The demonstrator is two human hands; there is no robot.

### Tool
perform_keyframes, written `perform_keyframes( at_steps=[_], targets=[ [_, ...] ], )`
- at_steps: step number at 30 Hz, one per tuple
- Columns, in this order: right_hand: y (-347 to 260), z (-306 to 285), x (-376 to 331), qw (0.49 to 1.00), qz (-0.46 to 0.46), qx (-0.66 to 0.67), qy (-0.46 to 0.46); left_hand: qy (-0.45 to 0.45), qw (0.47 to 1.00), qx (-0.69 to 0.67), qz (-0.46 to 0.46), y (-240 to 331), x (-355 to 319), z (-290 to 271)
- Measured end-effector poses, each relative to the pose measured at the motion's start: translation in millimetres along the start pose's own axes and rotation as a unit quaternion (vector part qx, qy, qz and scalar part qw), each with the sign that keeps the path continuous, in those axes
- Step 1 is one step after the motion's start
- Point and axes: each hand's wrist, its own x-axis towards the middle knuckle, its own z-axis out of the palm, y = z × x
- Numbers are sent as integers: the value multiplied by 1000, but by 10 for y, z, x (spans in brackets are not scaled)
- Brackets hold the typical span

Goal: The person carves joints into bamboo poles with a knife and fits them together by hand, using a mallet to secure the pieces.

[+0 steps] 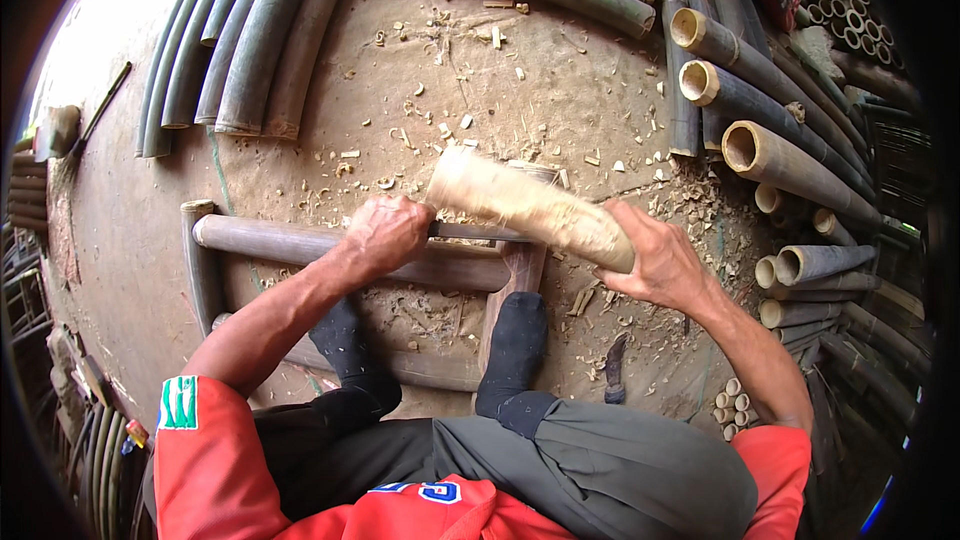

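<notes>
My left hand (385, 232) is closed around the handle of a dark flat blade (475, 232), which runs to the right over the top of a brown upright piece of wood (525, 265). In my right hand (655, 262) is the lower end of a pale, rough wooden club (525, 206), which lies slanted just above the blade and points up-left. A thick brown bamboo pole (290, 240) lies crosswise under my left hand. My feet in black socks (515, 338) rest on the ground on either side of the upright piece.
Split green bamboo slats (250, 50) lie at the upper left. Whole bamboo poles (770, 155) are stacked along the right. Chips litter the brown ground (560, 80). A dark knife (614, 372) lies by my right foot, and short bamboo cuts (735, 410) lie near it.
</notes>
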Motion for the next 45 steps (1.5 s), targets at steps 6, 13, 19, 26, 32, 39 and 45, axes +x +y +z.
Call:
perform_keyframes(
  at_steps=[6,13,19,26,32,39,45],
  targets=[
    [396,-6,171,943,-247,-223,-5,-26,999,25,0,98,31,-156],
    [220,31,161,936,-270,-219,-52,11,999,33,-4,71,-19,-55],
    [465,112,241,941,-193,-274,-57,7,999,29,-16,68,10,-31],
    [635,144,210,942,-210,-262,-16,5,1000,28,-12,87,59,15],
    [215,233,155,940,-280,-194,-19,14,1000,26,-7,14,19,119],
    [89,-21,192,945,-188,-267,-36,29,998,46,-12,-56,85,167],
    [550,98,242,942,-227,-247,-14,15,998,61,-10,-1,118,207]
  ],
)
